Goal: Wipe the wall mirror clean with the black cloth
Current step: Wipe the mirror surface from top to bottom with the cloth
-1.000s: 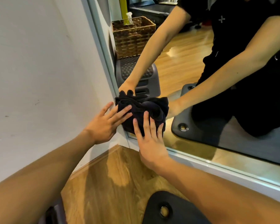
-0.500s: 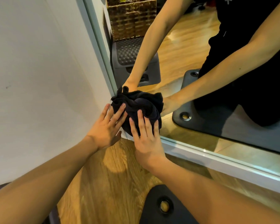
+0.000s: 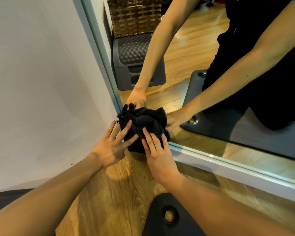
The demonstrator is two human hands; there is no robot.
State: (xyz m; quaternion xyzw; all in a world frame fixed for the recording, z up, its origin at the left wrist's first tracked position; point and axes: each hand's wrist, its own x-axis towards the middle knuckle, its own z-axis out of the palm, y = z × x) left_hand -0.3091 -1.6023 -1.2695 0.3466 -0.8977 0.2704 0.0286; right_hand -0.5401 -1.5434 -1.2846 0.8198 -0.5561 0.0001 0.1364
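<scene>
While both hands press it flat-fingered, the black cloth (image 3: 143, 126) sits bunched against the bottom left corner of the wall mirror (image 3: 203, 82), where the pale frame (image 3: 228, 169) meets the wooden floor (image 3: 112, 193); the left hand (image 3: 111, 147) lies spread on the cloth's left part, fingers straight, its grip released rather than curled; the right hand (image 3: 157, 154) rests on the cloth's right part in the same way, fingers extended, pinching nothing. White wall (image 3: 41, 82) runs just beside the frame on the left; a dark mat (image 3: 167, 217) lies on the floor near the person. By my reckoning the step in hand is the wiping of the lowest corner, so the pass is likely working along the glass's bottom edge; the next move calls for steady pressure while sliding the wad rightward along the lower strip, and for keeping the folds from snagging on the frame; how clean the rest of the glass is cannot be judged.
</scene>
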